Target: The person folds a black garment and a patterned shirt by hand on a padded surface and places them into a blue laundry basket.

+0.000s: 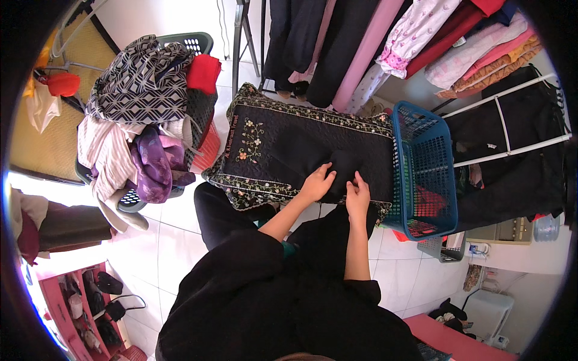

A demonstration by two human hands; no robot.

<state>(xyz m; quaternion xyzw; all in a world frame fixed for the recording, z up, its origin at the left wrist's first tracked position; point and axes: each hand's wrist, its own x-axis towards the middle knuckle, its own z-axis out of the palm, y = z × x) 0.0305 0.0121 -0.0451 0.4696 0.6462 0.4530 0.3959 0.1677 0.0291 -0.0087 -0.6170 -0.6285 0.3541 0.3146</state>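
Note:
A black garment or cloth (300, 151) lies on a dark quilted mat (250, 140) with flower embroidery, spread over a low surface in front of me. My left hand (318, 182) holds the near edge of the black cloth, its fingers bent over the fabric. To its right, my right hand (358, 194) pinches the same cloth between thumb and fingers. Black on black hides the cloth's outline and how many layers it has. Lettering is stitched along the mat's left end.
At the right end of the mat stands a blue plastic basket (424, 171). Heaped clothes (140, 85) fill baskets on the left. Garments (343, 49) hang from a rack at the far side. A white-railed rack (505, 151) carries black fabric. A pink shelf (81, 311) stands lower left.

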